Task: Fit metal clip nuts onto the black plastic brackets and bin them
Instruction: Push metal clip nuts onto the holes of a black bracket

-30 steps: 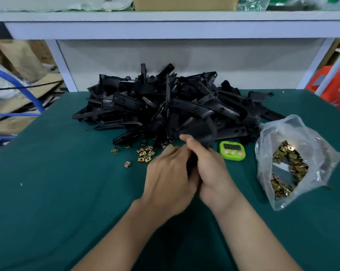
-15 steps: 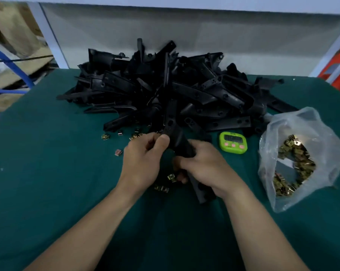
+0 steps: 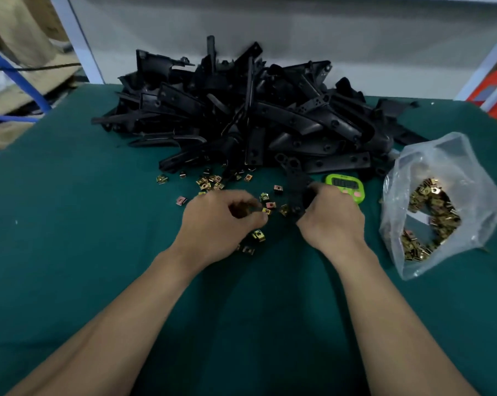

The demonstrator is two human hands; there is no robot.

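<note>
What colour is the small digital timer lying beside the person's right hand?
The timer is bright green with pink buttons, clearest in the head view.

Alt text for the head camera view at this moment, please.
The right hand grips a black plastic bracket while the left hand appears to pinch a clip nut among loose ones on the green table. Behind lie a bracket pile, a green timer and a bag of clip nuts at right.

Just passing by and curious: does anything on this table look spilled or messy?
Yes. Small brass clips lie scattered loose on the green cloth before the bracket heap, while a clear bag at right holds many more.
</note>
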